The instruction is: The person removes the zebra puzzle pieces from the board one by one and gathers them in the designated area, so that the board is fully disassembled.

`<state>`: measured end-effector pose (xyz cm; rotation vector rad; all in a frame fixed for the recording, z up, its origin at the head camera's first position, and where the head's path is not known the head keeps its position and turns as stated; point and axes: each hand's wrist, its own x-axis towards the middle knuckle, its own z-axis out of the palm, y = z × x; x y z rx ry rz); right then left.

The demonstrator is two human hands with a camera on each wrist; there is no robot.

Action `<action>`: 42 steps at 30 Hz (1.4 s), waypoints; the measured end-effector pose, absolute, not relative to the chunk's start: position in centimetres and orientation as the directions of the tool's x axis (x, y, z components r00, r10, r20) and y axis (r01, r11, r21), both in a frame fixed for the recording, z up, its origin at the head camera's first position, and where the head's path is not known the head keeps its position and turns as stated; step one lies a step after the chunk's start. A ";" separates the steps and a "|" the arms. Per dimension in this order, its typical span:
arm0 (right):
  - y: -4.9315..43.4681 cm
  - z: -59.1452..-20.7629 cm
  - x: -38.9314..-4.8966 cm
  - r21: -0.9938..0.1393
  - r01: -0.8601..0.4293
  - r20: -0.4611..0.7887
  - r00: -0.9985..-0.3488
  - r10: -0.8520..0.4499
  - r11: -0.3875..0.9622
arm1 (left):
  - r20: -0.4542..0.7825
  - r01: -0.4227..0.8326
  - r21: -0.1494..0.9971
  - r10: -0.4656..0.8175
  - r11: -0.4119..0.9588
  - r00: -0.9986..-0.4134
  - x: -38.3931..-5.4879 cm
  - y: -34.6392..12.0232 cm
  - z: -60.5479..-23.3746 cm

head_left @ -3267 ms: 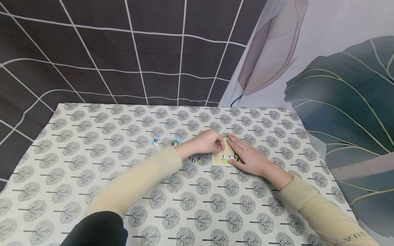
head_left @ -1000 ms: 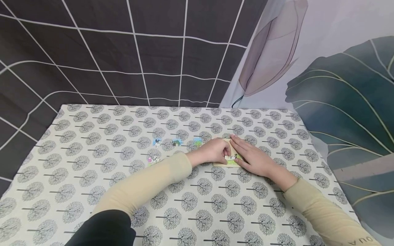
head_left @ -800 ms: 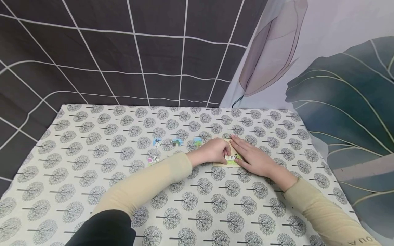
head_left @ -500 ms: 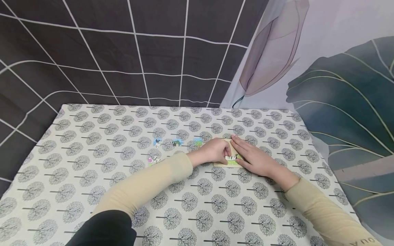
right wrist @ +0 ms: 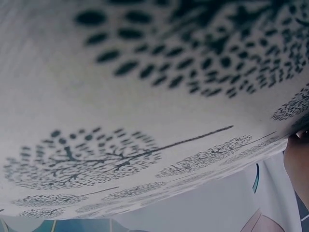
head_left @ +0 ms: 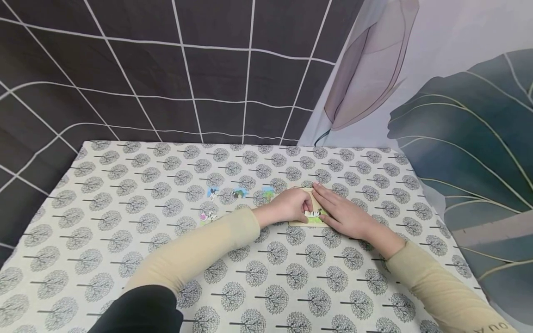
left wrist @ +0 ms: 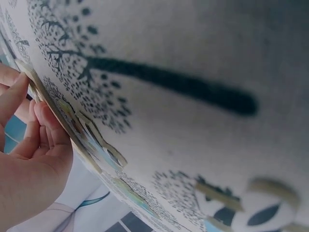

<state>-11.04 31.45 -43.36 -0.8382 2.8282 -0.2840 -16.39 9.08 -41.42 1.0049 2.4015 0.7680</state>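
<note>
A pale wooden puzzle board (head_left: 296,224) lies right of the table's middle. Set in it is a black, white and green puzzle piece (head_left: 315,213), partly covered by my hands. Over the board's left side my left hand (head_left: 291,204) bends its fingers, thumb and index finger seemingly pinching this piece; the contact is mostly hidden. In the left wrist view, thumb and curled fingers meet at the board's edge (left wrist: 58,112). My right hand (head_left: 343,212) lies across the board's right side with straight fingers. Only a sliver of the right hand (right wrist: 297,164) shows in the right wrist view.
Loose puzzle pieces lie left of the board: a blue-and-white one (head_left: 213,192), a dark green one (head_left: 239,193), a blue-green one (head_left: 268,192) and a pink-and-white one (head_left: 207,216). A tree-print cloth (head_left: 233,296) covers the table; dark grid fabric (head_left: 141,69) hangs behind.
Since the oldest frame my left hand has moved slightly right and down over the board, its thumb now beside the black-and-white piece. Over the last second both hands stay nearly still.
</note>
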 end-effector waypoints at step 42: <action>31.4 -43.3 -11.0 -0.215 -0.529 -0.116 -0.821 -0.559 0.821 | -0.188 0.298 0.799 0.688 0.522 -0.701 -12.9 -8.1 -40.4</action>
